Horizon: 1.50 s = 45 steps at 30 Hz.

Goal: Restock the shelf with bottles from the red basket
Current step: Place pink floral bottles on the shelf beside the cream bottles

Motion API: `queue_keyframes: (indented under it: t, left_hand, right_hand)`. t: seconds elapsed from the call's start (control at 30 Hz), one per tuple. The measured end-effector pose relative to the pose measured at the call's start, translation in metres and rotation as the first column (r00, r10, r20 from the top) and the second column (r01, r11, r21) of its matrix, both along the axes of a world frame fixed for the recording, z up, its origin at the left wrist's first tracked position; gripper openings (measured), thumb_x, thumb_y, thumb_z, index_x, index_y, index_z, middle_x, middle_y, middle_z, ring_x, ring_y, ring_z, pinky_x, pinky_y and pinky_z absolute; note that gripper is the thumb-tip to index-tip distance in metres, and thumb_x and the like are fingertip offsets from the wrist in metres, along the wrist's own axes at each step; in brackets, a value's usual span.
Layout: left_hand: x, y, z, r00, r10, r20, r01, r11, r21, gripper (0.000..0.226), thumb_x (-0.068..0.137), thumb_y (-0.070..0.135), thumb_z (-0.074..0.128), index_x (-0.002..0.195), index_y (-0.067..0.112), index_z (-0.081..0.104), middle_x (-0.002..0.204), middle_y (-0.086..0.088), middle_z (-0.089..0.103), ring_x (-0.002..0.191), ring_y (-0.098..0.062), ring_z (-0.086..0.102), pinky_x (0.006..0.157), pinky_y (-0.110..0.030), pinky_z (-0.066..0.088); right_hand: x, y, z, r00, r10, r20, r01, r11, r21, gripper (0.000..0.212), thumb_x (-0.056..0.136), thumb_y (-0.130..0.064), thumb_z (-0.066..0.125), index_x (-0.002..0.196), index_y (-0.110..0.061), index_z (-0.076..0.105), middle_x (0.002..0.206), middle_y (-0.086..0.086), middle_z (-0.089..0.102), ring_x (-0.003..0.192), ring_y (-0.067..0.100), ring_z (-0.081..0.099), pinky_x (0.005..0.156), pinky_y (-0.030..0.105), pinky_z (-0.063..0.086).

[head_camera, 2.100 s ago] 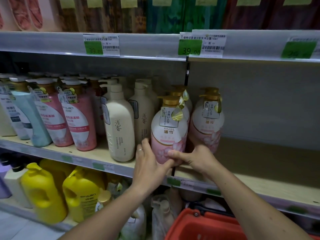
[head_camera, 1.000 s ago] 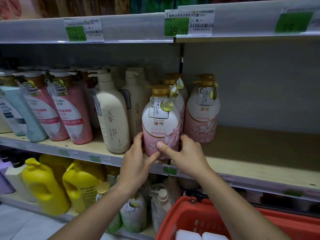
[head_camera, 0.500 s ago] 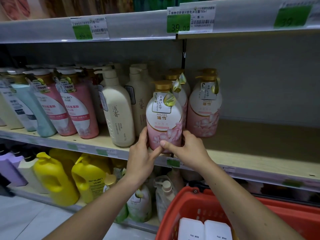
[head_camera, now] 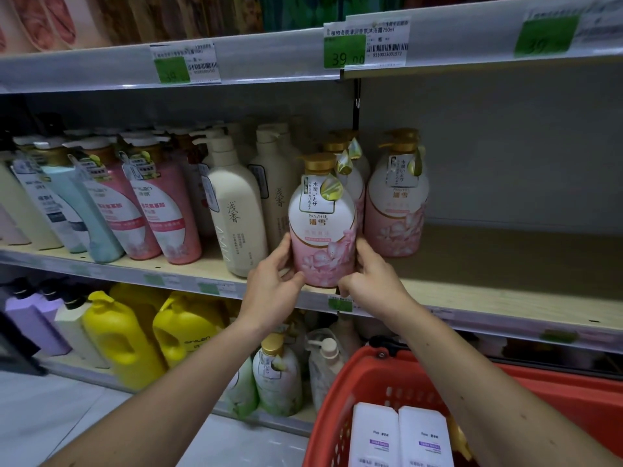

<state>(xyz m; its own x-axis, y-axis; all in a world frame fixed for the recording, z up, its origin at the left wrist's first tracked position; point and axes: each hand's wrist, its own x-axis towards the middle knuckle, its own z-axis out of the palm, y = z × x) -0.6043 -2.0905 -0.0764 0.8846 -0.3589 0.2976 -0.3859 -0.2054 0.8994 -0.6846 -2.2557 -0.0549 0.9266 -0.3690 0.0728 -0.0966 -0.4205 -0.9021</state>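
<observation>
I note the pink floral pump bottle (head_camera: pixel 323 230) now faces label-out, turned since a second ago, at the middle shelf's (head_camera: pixel 488 291) front edge, left hand (head_camera: pixel 269 288) and right hand (head_camera: pixel 374 284) fingers gripping its base; white bottles (head_camera: pixel 399 436) await in the red basket (head_camera: pixel 340 409) at five o'clock.

Both bare forearms reach forward and up; left hand (head_camera: pixel 269 284) and right hand (head_camera: pixel 374 284) curl inward, facing each other, gripping.
</observation>
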Motion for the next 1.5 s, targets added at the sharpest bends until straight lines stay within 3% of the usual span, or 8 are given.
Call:
queue_keyframes:
  t: [0.23, 0.9, 1.07, 1.13, 1.2, 1.27, 1.4, 1.5]
  left_hand:
    - [-0.003, -0.002, -0.001, 1.0, 0.022, 0.005, -0.022, 1.0, -0.011, 0.079, 0.09, -0.004, 0.069, 0.159, 0.017, 0.036, 0.15, 0.006, 0.054, 0.118, 0.022, 0.052, 0.094, 0.0, 0.041]
    - [-0.012, -0.003, -0.002, 0.999, 0.037, -0.001, -0.037, 0.999, -0.013, 0.083, 0.086, -0.006, 0.061, 0.159, 0.024, 0.036, 0.145, 0.013, 0.053, 0.107, 0.03, 0.052, 0.092, 0.0, 0.042]
    - [-0.009, 0.0, 0.002, 1.0, 0.026, 0.007, -0.026, 0.999, 0.04, 0.082, 0.084, -0.004, 0.061, 0.159, 0.022, 0.037, 0.147, 0.013, 0.055, 0.11, 0.028, 0.052, 0.093, 0.0, 0.042]
    - [-0.007, 0.003, 0.005, 1.0, 0.01, 0.001, -0.01, 0.997, 0.081, 0.085, 0.08, 0.001, 0.06, 0.159, 0.023, 0.036, 0.141, 0.022, 0.057, 0.119, 0.018, 0.055, 0.105, -0.015, 0.047]
    - [-0.004, 0.005, 0.008, 1.0, -0.017, -0.007, 0.018, 0.991, 0.13, 0.09, 0.075, 0.009, 0.06, 0.16, 0.025, 0.033, 0.137, 0.029, 0.057, 0.128, 0.007, 0.056, 0.114, -0.031, 0.046]
    - [-0.002, 0.007, 0.014, 0.999, -0.036, -0.026, 0.04, 0.981, 0.188, 0.093, 0.073, 0.017, 0.062, 0.16, 0.03, 0.031, 0.142, 0.026, 0.055, 0.134, -0.001, 0.053, 0.118, -0.04, 0.042]
    - [-0.011, 0.011, 0.032, 0.996, -0.08, -0.033, 0.086, 0.962, 0.26, 0.073, 0.075, 0.031, 0.069, 0.134, 0.065, 0.043, 0.137, 0.03, 0.058, 0.135, -0.008, 0.054, 0.115, -0.048, 0.043]
    - [-0.036, 0.014, 0.048, 0.99, -0.139, -0.027, 0.141, 0.959, 0.245, 0.075, 0.081, 0.036, 0.07, 0.145, 0.058, 0.039, 0.146, 0.028, 0.053, 0.139, -0.004, 0.049, 0.118, -0.047, 0.04]
  right_hand:
    - [-0.004, 0.003, 0.005, 1.0, -0.01, 0.005, 0.01, 1.0, -0.001, 0.082, 0.057, -0.015, 0.057, 0.136, -0.037, 0.048, 0.124, -0.006, 0.067, 0.114, 0.021, 0.063, 0.093, 0.048, 0.057]
    - [0.0, -0.003, 0.002, 1.0, -0.023, -0.01, 0.023, 1.0, -0.015, 0.063, 0.057, -0.019, 0.058, 0.118, -0.035, 0.055, 0.108, -0.008, 0.072, 0.1, 0.017, 0.067, 0.087, 0.045, 0.059]
    - [-0.005, 0.004, 0.009, 0.997, -0.013, -0.074, 0.01, 0.999, -0.034, 0.062, 0.063, -0.019, 0.06, 0.121, -0.034, 0.044, 0.1, -0.008, 0.062, 0.085, 0.008, 0.057, 0.062, 0.024, 0.044]
    - [-0.006, 0.005, 0.013, 0.995, -0.009, -0.102, 0.006, 0.999, -0.032, 0.062, 0.069, -0.015, 0.061, 0.125, -0.032, 0.041, 0.096, -0.008, 0.059, 0.083, 0.009, 0.056, 0.06, 0.024, 0.042]
    - [-0.006, 0.005, 0.016, 0.993, -0.012, -0.119, 0.006, 0.999, -0.046, 0.066, 0.069, -0.014, 0.062, 0.129, -0.03, 0.041, 0.1, -0.005, 0.061, 0.089, 0.018, 0.06, 0.064, 0.027, 0.046]
    - [-0.006, 0.002, 0.02, 0.993, -0.012, -0.119, 0.007, 0.999, -0.042, 0.074, 0.062, -0.017, 0.064, 0.133, -0.027, 0.045, 0.113, -0.002, 0.065, 0.104, 0.024, 0.061, 0.08, 0.035, 0.055]
    - [-0.014, -0.007, 0.028, 0.993, -0.004, -0.118, 0.008, 1.0, 0.027, 0.08, 0.055, -0.02, 0.067, 0.133, -0.028, 0.051, 0.132, -0.003, 0.063, 0.126, 0.022, 0.056, 0.106, 0.047, 0.05]
    - [-0.031, -0.014, 0.039, 0.993, 0.025, -0.119, -0.015, 0.997, 0.079, 0.104, 0.064, -0.013, 0.071, 0.159, -0.021, 0.029, 0.157, 0.007, 0.046, 0.143, 0.021, 0.045, 0.113, 0.046, 0.045]
